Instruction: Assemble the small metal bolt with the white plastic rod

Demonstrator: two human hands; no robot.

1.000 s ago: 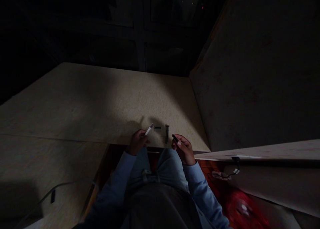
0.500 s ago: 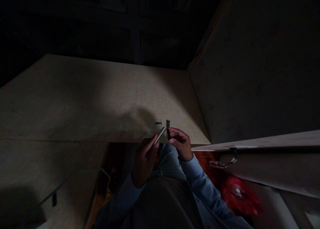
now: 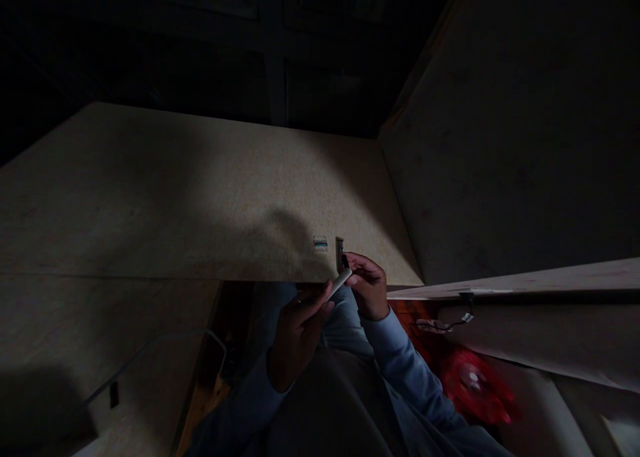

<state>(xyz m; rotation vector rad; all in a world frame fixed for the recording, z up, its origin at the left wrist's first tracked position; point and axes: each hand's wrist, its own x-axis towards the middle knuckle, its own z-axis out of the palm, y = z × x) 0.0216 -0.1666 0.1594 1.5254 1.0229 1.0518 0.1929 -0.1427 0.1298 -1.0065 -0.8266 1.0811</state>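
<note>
My left hand (image 3: 303, 324) is closed around a slim pale flat object (image 3: 340, 282), seen nearly edge-on, whose far end reaches my right fingertips. My right hand (image 3: 369, 284) pinches a small dark piece (image 3: 345, 261) between thumb and fingers. Its kind is too dim to make out. The tip of the pale object sits close below the dark piece; I cannot tell whether they touch. Just beyond my right fingers, a narrow dark-and-light strip (image 3: 339, 246) is at the table's near edge. To its left lies a small clear case (image 3: 321, 243) with a blue-green band.
The pale tabletop (image 3: 210, 177) is dimly lit, with a dark upright panel (image 3: 500, 144) along its right side. A thin cable (image 3: 150, 340) crosses the lower left surface. A red plastic bag (image 3: 475, 387) lies at lower right, below a hanging cord (image 3: 456, 325).
My left hand has moved right, bringing the pale object's tip to my right fingertips. My right hand keeps its pinch on the dark piece. The view has shifted slightly.
</note>
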